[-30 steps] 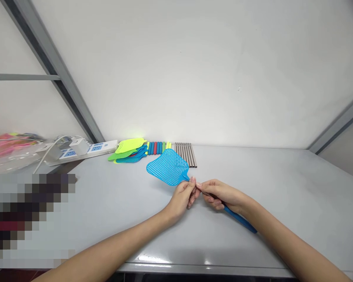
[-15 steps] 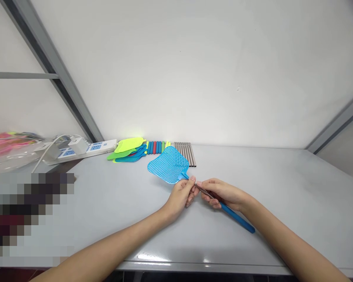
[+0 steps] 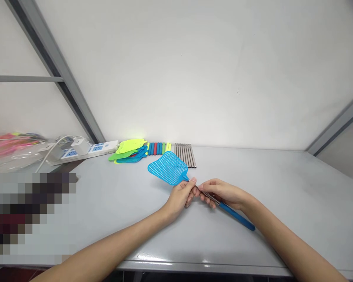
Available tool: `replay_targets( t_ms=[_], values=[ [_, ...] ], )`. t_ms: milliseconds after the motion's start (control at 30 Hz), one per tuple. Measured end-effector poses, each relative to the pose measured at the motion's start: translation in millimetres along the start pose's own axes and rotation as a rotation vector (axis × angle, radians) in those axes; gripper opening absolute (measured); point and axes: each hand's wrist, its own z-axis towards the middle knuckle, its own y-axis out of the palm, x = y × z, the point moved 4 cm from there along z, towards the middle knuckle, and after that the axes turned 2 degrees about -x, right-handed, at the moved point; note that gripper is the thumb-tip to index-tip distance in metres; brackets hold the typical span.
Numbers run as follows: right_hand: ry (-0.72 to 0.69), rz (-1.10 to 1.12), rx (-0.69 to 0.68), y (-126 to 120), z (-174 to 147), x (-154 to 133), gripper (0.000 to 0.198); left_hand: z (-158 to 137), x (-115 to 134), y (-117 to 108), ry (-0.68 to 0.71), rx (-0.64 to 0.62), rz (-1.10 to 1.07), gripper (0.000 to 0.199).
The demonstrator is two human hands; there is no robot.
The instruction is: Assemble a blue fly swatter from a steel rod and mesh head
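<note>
A blue fly swatter [image 3: 168, 168] is held over the grey table [image 3: 282, 188] by two hands. Its wide, flat head [image 3: 164, 166] is filled with tiny holes and pointed away to the left. Its neck is pinched by the thumb and fingers of the left hand [image 3: 181, 195]. The shiny metal rod [image 3: 211, 197] is pinched by the right hand [image 3: 220, 192], with its other fingers curled loosely. A smooth, round blue handle [image 3: 237, 217] is seen at the near end.

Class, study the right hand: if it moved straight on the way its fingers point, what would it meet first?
Most likely the left hand, just ahead of the right hand along the metal shaft; whether they already touch is hard to tell.
</note>
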Motion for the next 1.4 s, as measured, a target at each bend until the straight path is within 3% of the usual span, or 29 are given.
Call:
replay_targets(
  t_ms=[233, 667, 1400],
  values=[
    [-0.019, -0.041, -0.042, -0.1, -1.8, -3.5, 0.027, -1.2, 0.0, -2.0, 0.020, 0.040, 0.021, 0.045],
    [-0.024, -0.158, -0.002, -0.2, -1.4, -4.1, 0.031, 0.6, -1.3, -1.7, -0.007, 0.031, 0.020, 0.046],
    [-0.057, -0.056, -0.064, -7.4, 1.7, 0.5, 0.029, -1.1, -1.2, -3.1, 0.021, 0.078, -0.067, 0.042]
  ],
)
